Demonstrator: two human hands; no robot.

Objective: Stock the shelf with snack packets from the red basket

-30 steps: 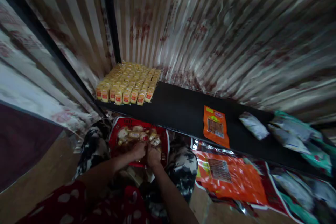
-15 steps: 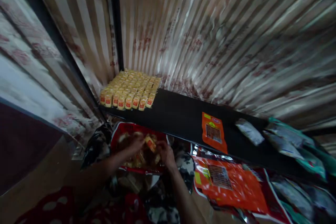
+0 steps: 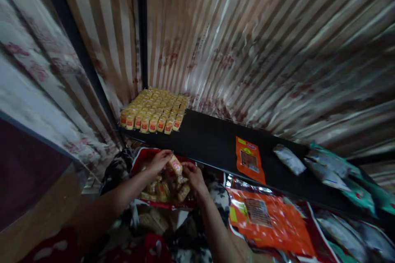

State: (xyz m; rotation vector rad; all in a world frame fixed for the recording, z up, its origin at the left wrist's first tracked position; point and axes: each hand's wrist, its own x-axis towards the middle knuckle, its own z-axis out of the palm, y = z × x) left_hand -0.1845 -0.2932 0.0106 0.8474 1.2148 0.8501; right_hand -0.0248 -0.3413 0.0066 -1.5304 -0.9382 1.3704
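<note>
In the head view, a small wrapped packet [image 3: 175, 165] is held up over the red basket [image 3: 142, 155], its label facing upward. One end of it is gripped by the left hand [image 3: 162, 160], whose fingers are closed on that end. By the right hand [image 3: 191, 176] the other side is approached with curled fingertips; whether it is actually pinched there cannot be told.

The packet could be dropped back among the loose packets [image 3: 163, 191] below the hands, since it is caught only near one end and the wrapper looks slick. The wrapper could also be creased or torn if it were pulled from both sides. Beyond the hands, to their left, close-set rows of packets [image 3: 154, 109] are carried by the black shelf [image 3: 212, 135]; these could be knocked askew by a careless reach, as they are packed tightly up to the front edge.

Both forearms are angled inward from below, and the wrists are brought close together over the basket. The left hand is laid palm down; the right is bent toward it, fingers pointing left.
</note>
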